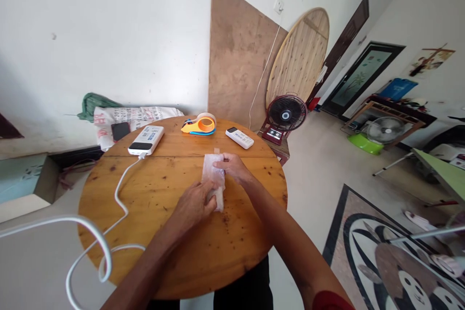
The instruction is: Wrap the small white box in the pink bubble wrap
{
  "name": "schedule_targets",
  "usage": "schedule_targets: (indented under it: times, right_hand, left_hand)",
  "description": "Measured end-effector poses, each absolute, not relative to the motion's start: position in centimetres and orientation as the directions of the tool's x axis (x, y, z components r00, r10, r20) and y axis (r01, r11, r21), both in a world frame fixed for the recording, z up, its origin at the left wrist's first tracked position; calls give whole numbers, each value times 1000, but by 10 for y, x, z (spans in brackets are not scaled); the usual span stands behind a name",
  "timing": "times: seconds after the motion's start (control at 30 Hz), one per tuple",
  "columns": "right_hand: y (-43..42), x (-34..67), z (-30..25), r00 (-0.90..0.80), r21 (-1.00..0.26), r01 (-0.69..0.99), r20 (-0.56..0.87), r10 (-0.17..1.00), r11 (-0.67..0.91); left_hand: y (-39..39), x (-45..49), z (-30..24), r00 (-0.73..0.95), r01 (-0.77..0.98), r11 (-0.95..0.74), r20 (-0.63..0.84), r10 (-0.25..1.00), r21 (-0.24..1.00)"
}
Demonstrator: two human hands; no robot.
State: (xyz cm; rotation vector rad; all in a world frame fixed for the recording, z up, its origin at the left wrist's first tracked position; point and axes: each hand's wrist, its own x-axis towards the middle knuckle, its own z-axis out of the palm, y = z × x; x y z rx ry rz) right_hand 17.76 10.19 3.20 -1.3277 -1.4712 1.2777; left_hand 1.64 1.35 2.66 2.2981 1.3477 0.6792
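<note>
- The packet [213,174] seemed light and soft to me. Its pale wrapping looked like thin padded film, so it would probably bend and crinkle under the fingers, and it could slide a little on smooth wood.
- It did not look fragile, but I could not tell what was inside.
- The best places to take hold seemed to be the two short ends or the long edges, where the wrapping was flatter, and a mild pinch should be enough.
- It was a small, long, whitish bundle, a little translucent, with a short pale tab standing out at the far end.
- It lay on the round wooden table [109,193], near the middle, with its long side pointing away from the person.
- The left hand [192,206] was closed narrowly on the near end, with the fingers curled over it.
- The right hand [234,167] gripped the far right edge, with the fingertips pressing on top.
- Behind the packet, well apart from it, were an orange tape dispenser [199,125], a white remote control [239,137] and a white power bank [146,139]. A cable [119,193] ran from the power bank toward the near edge.
</note>
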Motion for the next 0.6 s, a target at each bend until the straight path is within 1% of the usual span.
schedule_targets:
  times: [0.07,0.17,0.23,0.33,0.47,0.53,0.6]
  right_hand:
    - [90,179,38,-210,-992,130,-25,977,3]
    - [75,180,45,-253,-995,77,45,966,66]
    - [67,180,48,-281,-993,66,77,957,99]
    - [57,181,52,-306,-983,109,108,946,148]
    - [44,181,52,-311,-964,174,139,940,200]
    - [37,181,50,-304,-963,183,139,943,201]
    - [31,181,49,-295,-961,185,147,944,207]
  left_hand:
    - [14,15,24,418,658,-498,276,865,565]
    - [11,15,21,359,665,-515,374,855,541]
    - [7,15,22,300,715,-468,377,876,519]
    - [1,18,23,194,776,-362,351,916,517]
    - [-3,21,22,38,763,-239,328,944,600]
    - [-1,21,18,27,709,-243,319,947,662]
    - [2,20,14,59,630,-274,307,950,726]
